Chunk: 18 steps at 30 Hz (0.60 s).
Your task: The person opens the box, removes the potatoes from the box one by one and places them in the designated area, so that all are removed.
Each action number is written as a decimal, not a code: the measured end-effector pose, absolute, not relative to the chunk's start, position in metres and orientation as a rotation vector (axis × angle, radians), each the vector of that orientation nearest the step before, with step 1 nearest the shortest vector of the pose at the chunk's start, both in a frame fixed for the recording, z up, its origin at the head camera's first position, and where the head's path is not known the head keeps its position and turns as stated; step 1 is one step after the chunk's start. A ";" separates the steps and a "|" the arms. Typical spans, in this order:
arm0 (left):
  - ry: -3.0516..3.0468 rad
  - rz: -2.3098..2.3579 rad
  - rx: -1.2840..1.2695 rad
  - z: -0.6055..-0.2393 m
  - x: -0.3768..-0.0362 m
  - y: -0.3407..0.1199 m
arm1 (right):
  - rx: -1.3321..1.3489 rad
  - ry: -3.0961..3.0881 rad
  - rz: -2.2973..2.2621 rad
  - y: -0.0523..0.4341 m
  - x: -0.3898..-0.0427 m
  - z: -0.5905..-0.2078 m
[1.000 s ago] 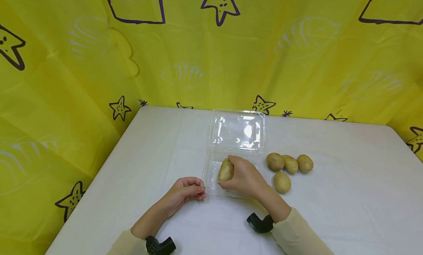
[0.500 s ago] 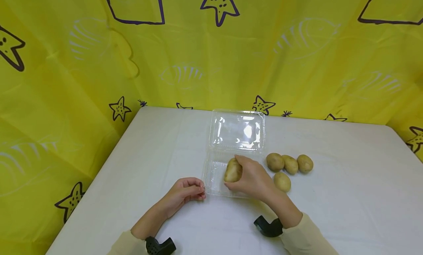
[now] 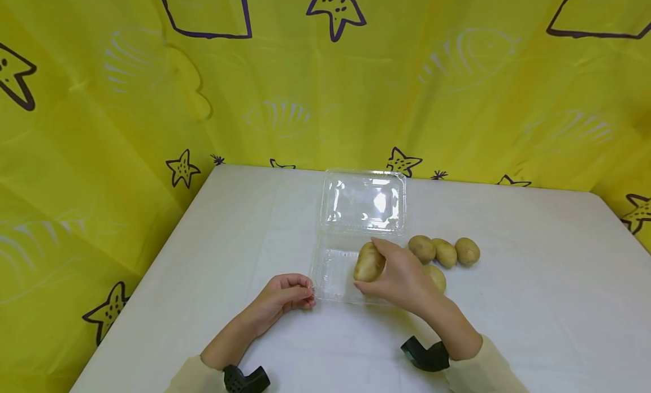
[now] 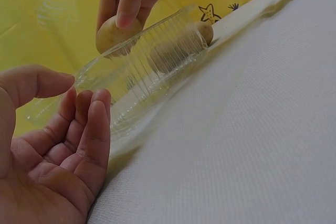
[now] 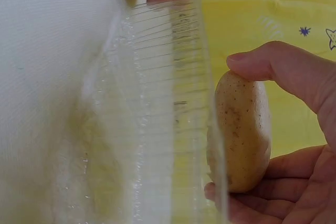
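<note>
Your right hand [image 3: 402, 277] has carried the potato [image 3: 369, 262] rightward across the clear clamshell box [image 3: 330, 268] since a second ago: it started over the left part of the tray and now sits at the tray's right side, closer to the four loose potatoes [image 3: 443, 256] lying on the table [image 3: 534, 280] just right of the box. That reads as the potato coming out of the tray, or being shifted within it, rather than settling down. Your thumb [image 5: 273, 62] and fingers are curled round the potato, gripping it just above the tray's ribbed floor. Your left hand [image 3: 285, 298] has not moved; it lies at the box's front-left corner with fingers [image 4: 89, 129] loosely curled, holding nothing, just beside the plastic rim.
</note>
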<state>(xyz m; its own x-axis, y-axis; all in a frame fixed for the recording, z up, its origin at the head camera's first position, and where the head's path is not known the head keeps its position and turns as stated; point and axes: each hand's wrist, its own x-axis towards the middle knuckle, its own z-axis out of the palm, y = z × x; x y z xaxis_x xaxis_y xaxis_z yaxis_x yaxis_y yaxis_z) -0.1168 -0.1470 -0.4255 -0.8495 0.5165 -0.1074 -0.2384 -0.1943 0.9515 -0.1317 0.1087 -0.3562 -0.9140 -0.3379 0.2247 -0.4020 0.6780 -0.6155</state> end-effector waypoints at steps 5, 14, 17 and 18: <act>1.591 2.083 0.329 -0.425 -0.117 -0.147 | 0.617 -2.740 1.040 0.115 -0.128 -0.352; 1.592 2.083 0.325 -0.425 -0.117 -0.146 | 0.552 -2.790 1.010 0.127 -0.124 -0.349; 1.590 2.084 0.327 -0.426 -0.117 -0.146 | 0.555 -2.776 1.013 0.132 -0.123 -0.348; 1.590 2.085 0.328 -0.426 -0.117 -0.146 | 0.550 -2.773 1.005 0.133 -0.123 -0.348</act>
<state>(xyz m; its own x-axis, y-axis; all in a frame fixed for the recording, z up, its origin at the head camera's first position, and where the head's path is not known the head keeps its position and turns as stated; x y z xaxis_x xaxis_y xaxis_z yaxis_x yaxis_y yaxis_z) -0.1168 -0.1465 -0.4258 -0.8489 0.5182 -0.1039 -0.2374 -0.1982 0.9510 -0.1226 0.1327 -0.3480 -0.9233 -0.2899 0.2521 -0.3841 0.7097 -0.5905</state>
